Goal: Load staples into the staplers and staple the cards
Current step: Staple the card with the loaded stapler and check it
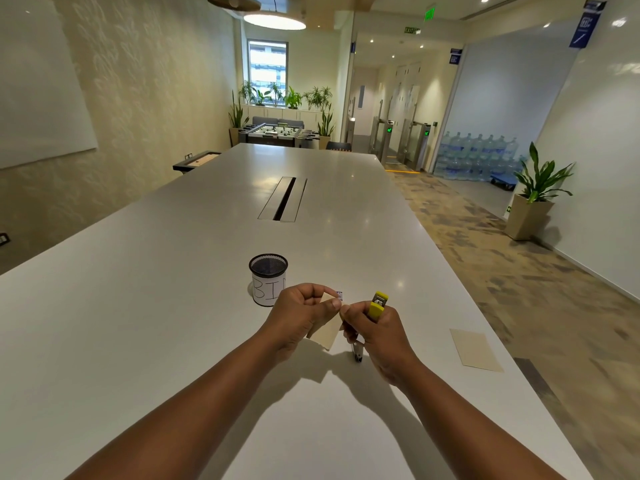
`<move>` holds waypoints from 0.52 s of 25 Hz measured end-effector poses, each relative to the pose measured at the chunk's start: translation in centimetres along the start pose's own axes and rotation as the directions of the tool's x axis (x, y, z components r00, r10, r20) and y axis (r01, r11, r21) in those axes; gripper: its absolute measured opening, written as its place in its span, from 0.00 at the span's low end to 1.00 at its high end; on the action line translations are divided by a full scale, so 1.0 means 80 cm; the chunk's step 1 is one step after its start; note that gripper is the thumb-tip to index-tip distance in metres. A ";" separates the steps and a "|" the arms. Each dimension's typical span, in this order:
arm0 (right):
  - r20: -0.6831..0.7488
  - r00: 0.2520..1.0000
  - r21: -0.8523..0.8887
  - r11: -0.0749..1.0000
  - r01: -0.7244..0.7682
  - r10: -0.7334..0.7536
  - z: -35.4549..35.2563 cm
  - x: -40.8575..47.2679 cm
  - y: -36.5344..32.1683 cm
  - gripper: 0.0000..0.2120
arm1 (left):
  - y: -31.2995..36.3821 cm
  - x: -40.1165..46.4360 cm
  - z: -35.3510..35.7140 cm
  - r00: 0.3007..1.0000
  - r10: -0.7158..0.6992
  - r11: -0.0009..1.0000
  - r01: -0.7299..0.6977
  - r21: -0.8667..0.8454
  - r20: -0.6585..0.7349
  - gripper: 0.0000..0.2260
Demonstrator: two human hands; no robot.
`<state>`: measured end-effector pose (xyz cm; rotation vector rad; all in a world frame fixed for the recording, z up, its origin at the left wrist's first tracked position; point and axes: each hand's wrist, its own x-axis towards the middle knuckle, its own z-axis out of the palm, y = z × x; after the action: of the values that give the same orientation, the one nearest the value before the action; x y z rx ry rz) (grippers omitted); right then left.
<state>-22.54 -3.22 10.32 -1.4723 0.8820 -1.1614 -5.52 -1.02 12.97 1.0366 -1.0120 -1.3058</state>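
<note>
My right hand [375,329] grips a yellow stapler [377,304], swung open so its yellow top points up and its dark metal base [357,353] hangs down near the table. My left hand [304,315] pinches a small staple box [339,294] between thumb and fingers, just left of the stapler. A beige card [327,332] lies under or behind my left hand; whether the hand holds it is unclear. Another beige card [476,349] lies flat on the white table [173,306] to the right.
A black mesh cup [268,277] with a white label reading "BIN" stands just beyond my left hand. A cable slot [284,199] sits in the table's middle. The table's right edge runs close to the loose card, with carpeted floor beyond.
</note>
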 end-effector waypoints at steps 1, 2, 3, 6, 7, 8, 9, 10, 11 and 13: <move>0.002 1.000 0.006 1.000 0.000 0.000 0.000 0.000 0.000 0.12 | -0.001 0.000 0.000 1.000 -0.001 1.000 0.001 0.002 0.000 0.09; 0.003 1.000 0.012 1.000 -0.001 0.000 0.000 0.000 0.000 0.11 | 0.000 0.000 0.000 1.000 0.000 1.000 0.000 0.004 0.003 0.09; 0.005 1.000 0.017 1.000 -0.002 0.002 -0.001 0.000 0.001 0.11 | 0.000 0.001 0.000 1.000 0.001 1.000 -0.001 0.005 0.006 0.09; 0.006 1.000 0.015 1.000 -0.009 0.009 -0.002 0.002 0.003 0.11 | 0.000 0.001 0.000 1.000 0.005 1.000 -0.005 0.008 0.012 0.08; 0.006 1.000 0.018 1.000 -0.010 0.010 -0.002 0.002 0.004 0.11 | -0.001 0.001 0.000 1.000 0.005 1.000 -0.005 0.010 0.012 0.07; 0.005 1.000 0.022 1.000 -0.012 0.012 -0.001 0.002 0.005 0.11 | -0.001 0.001 0.000 1.000 0.005 1.000 -0.005 0.016 0.011 0.07; 0.003 1.000 0.027 1.000 -0.014 0.014 -0.001 0.001 0.006 0.10 | -0.002 0.001 0.000 1.000 0.005 1.000 -0.005 0.024 0.009 0.07; 0.001 1.000 0.032 0.999 -0.016 0.016 0.000 0.000 0.007 0.10 | -0.003 0.001 0.000 1.000 0.005 0.999 -0.005 0.033 0.006 0.07; -0.003 1.000 0.036 0.999 -0.016 0.017 0.001 0.000 0.008 0.10 | -0.004 0.002 0.000 1.000 0.004 0.999 -0.004 0.039 0.003 0.07; -0.013 1.000 0.049 0.999 -0.017 0.018 0.000 0.001 0.010 0.09 | -0.005 0.002 -0.001 1.000 0.003 0.999 -0.003 0.043 -0.003 0.06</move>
<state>-22.46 -3.46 9.54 -1.4158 0.8678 -1.1730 -5.58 -1.20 12.54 1.0692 -1.0429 -1.2842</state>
